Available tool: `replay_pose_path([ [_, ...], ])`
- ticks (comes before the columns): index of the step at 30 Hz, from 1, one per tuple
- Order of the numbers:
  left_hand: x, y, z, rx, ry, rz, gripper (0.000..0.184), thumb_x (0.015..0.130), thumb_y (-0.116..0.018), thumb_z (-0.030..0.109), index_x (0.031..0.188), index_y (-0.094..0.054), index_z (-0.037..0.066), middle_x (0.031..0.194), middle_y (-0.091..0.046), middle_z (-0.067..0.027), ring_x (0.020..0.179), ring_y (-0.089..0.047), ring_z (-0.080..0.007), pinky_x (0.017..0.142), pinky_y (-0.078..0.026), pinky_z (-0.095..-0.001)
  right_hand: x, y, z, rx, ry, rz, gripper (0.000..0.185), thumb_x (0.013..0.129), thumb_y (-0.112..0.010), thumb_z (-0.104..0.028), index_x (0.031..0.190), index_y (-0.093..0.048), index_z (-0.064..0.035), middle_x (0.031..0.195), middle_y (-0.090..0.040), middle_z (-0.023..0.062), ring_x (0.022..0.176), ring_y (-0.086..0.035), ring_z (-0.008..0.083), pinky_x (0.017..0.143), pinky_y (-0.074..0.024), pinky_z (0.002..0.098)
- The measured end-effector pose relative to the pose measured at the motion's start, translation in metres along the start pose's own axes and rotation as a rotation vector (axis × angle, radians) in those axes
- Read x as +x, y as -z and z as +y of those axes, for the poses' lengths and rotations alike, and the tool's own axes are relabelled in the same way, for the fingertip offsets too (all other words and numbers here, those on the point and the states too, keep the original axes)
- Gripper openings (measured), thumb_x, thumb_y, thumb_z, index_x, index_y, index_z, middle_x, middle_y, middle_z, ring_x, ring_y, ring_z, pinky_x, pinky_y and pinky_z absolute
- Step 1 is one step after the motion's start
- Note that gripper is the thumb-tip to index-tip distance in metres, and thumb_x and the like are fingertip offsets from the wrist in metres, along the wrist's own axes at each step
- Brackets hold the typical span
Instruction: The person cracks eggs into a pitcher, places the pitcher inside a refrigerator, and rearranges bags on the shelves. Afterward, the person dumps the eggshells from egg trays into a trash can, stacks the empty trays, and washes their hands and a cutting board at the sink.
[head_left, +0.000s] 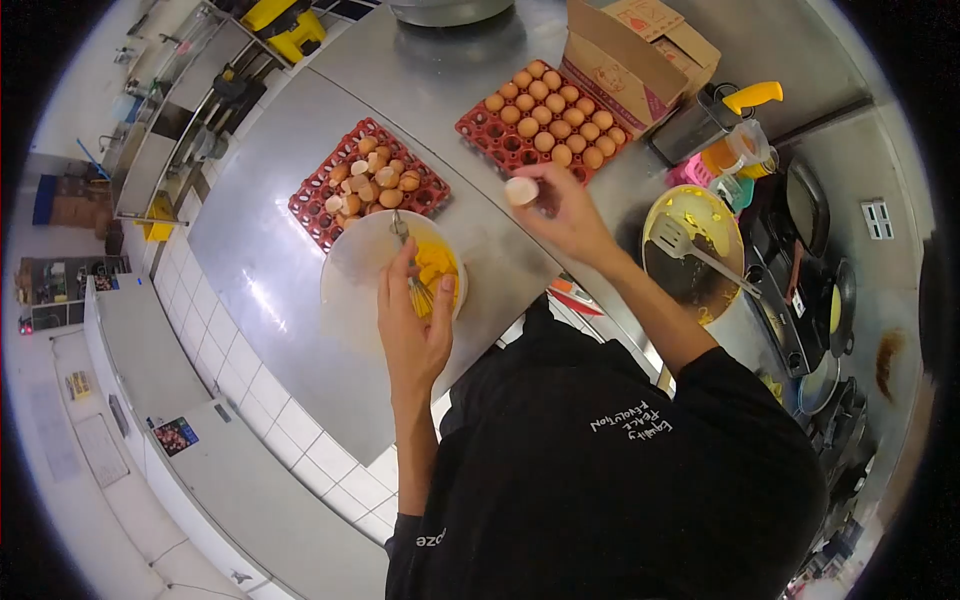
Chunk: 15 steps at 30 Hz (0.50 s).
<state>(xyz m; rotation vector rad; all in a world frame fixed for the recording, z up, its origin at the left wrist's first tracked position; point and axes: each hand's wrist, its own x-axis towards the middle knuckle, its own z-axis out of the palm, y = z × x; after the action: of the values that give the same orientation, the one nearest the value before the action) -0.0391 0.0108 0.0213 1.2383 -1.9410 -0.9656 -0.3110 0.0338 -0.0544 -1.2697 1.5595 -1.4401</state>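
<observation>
Pinched in the fingertips of my right hand (568, 222) is an eggshell (521, 191), its pale inside partly showing, held above the metal table right of the bowl. My left hand (414, 335) is over the near side of a whitish mixing bowl (345, 265), fingers and thumb apart, with nothing visible between them. Yellow egg yolks (434, 262) lie in the bowl. A whisk (420, 297) leans in it, partly behind my left fingers. Behind the bowl, a red egg tray (310, 205) carries a pile of cracked eggshells (372, 180).
Whole brown eggs (543, 110) fill most of another red tray (478, 132), beside an open cardboard box (625, 70). At right are a pan (690, 285) with a slotted turner (690, 245), a yellow-handled utensil (752, 96) in a dark container, and a stove (785, 320).
</observation>
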Motion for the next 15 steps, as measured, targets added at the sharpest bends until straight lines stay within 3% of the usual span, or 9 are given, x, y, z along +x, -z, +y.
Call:
replay_pose_path([
  [2,0.000,-0.008,-0.010,0.102,-0.060,-0.001,0.051,0.101,-0.077,0.024,0.146,-0.063,0.003,0.140,-0.065,-0.0225,0.125,-0.065,-0.0389,0.105,-0.051,-0.0477,0.003,0.031,0.048,-0.183,-0.023,0.071,0.048,0.092,-0.084,-0.012,0.135,-0.065,-0.0020,0.122,-0.065,0.0125,0.113,-0.070,0.0248,0.102,-0.0567,0.0376],
  [4,0.000,-0.012,-0.010,0.206,-0.118,0.003,0.050,0.101,-0.077,0.025,0.144,-0.064,0.004,0.139,-0.065,-0.0224,0.125,-0.065,-0.0396,0.106,-0.051,-0.0483,0.007,0.053,0.102,-0.661,0.058,0.119,0.049,0.091,-0.084,-0.019,0.133,-0.065,-0.0017,0.123,-0.064,0.0162,0.109,-0.070,0.0317,0.096,-0.0594,0.0408],
  [8,0.002,-0.015,-0.002,0.307,-0.151,-0.019,0.042,0.102,-0.077,0.022,0.138,-0.066,0.004,0.132,-0.067,-0.0213,0.121,-0.066,-0.0403,0.105,-0.052,-0.0478,0.040,0.071,0.133,-0.831,0.106,0.240,0.049,0.090,-0.083,-0.024,0.132,-0.067,-0.0026,0.124,-0.064,0.0193,0.108,-0.070,0.0383,0.090,-0.0611,0.0458],
  [11,0.001,-0.016,-0.003,0.313,-0.129,-0.027,0.043,0.100,-0.078,0.025,0.138,-0.068,0.006,0.134,-0.068,-0.0203,0.121,-0.066,-0.0410,0.104,-0.052,-0.0490,0.068,0.071,0.140,-0.977,-0.006,0.220,0.051,0.089,-0.083,-0.021,0.133,-0.063,-0.0027,0.122,-0.064,0.0194,0.107,-0.069,0.0420,0.087,-0.0602,0.0505],
  [13,0.001,-0.015,-0.004,0.316,-0.107,-0.022,0.046,0.099,-0.078,0.028,0.138,-0.068,0.007,0.135,-0.068,-0.0187,0.120,-0.066,-0.0404,0.103,-0.052,-0.0495,0.080,0.064,0.141,-1.122,-0.036,0.083,0.052,0.088,-0.082,-0.020,0.133,-0.060,-0.0049,0.122,-0.065,0.0191,0.108,-0.070,0.0421,0.086,-0.0602,0.0524],
  [15,-0.001,-0.015,-0.005,0.343,-0.094,-0.022,0.044,0.099,-0.078,0.028,0.137,-0.069,0.007,0.133,-0.069,-0.0173,0.118,-0.066,-0.0389,0.102,-0.052,-0.0484,0.084,0.059,0.142,-1.097,-0.045,0.088,0.052,0.086,-0.082,-0.018,0.131,-0.060,-0.0054,0.122,-0.065,0.0195,0.107,-0.070,0.0420,0.086,-0.0604,0.0520],
])
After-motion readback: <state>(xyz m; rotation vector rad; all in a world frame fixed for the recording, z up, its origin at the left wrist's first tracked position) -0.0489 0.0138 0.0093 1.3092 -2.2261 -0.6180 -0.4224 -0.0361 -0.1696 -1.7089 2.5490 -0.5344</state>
